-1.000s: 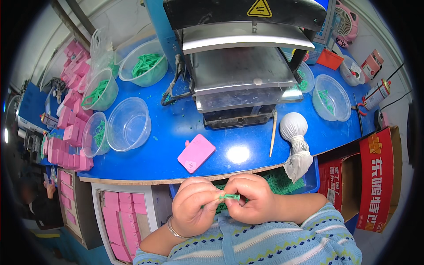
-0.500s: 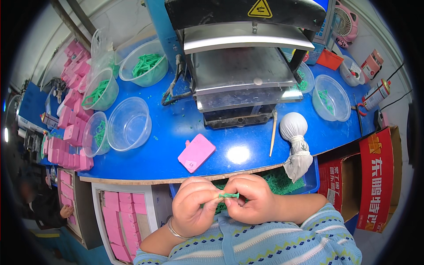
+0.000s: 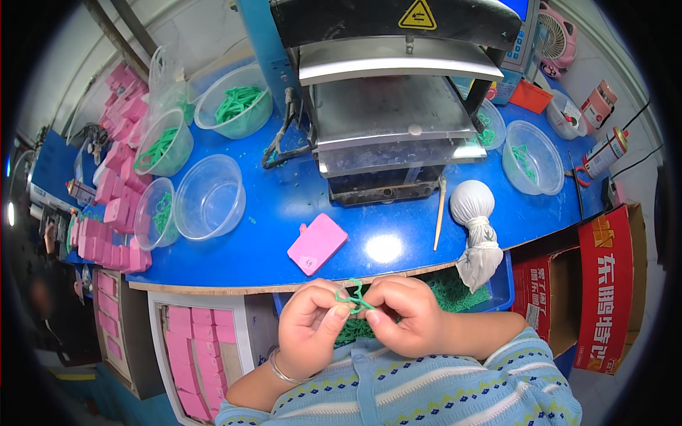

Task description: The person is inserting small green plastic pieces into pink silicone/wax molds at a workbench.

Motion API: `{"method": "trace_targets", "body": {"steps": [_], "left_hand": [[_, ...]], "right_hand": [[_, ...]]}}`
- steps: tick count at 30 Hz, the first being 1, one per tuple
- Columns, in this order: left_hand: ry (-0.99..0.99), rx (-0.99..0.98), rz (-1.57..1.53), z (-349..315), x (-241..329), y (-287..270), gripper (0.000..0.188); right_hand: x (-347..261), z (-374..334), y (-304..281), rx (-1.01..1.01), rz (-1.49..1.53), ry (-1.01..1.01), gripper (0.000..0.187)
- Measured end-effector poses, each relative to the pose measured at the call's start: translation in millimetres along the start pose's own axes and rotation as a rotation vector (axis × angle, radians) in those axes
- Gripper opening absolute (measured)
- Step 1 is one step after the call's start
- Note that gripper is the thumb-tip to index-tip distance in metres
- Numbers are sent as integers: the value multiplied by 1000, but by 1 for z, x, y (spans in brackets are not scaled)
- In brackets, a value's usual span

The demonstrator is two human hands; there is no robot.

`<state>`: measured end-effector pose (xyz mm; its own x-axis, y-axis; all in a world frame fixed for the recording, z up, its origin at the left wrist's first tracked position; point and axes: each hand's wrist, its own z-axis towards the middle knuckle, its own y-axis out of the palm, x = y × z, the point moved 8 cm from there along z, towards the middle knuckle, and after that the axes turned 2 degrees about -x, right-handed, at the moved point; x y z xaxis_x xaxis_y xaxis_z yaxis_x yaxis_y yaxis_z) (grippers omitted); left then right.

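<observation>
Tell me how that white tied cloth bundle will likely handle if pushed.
The white cloth bundle likely has a limp tail: it droops in creases over the edge of the blue table. Its taut, rounded head probably keeps its shape and might roll if pushed. Weight is unclear; its filling is hidden.

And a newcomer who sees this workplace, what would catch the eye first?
Probably the big metal press at the far middle of the blue table. Next, perhaps, the pink blocks heaped at the table's left, and the looped green piece held by the left hand and the right hand at the near edge.
</observation>
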<state>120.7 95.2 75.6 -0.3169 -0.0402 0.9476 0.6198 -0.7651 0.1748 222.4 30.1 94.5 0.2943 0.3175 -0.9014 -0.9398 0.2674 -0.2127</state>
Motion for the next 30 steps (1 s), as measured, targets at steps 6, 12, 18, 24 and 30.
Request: {"method": "trace_targets", "body": {"steps": [6,12,18,24,30], "left_hand": [[142,10,180,-11,7,-8,17],[403,-18,734,-10,50,8,31],[376,-89,778,-14,51,12,23],[308,143,483,-20,39,-9,32],[262,161,893,-9,31,-16,38]], "right_hand": [[-7,-6,-3,31,-48,-63,13],[-12,-10,2,-58,-123,-56,20],[-22,-12,5,-97,-153,-106,21],[-34,-18,-21,9,-285,-156,18],[-31,-16,-151,642,-870,-105,13]]}}
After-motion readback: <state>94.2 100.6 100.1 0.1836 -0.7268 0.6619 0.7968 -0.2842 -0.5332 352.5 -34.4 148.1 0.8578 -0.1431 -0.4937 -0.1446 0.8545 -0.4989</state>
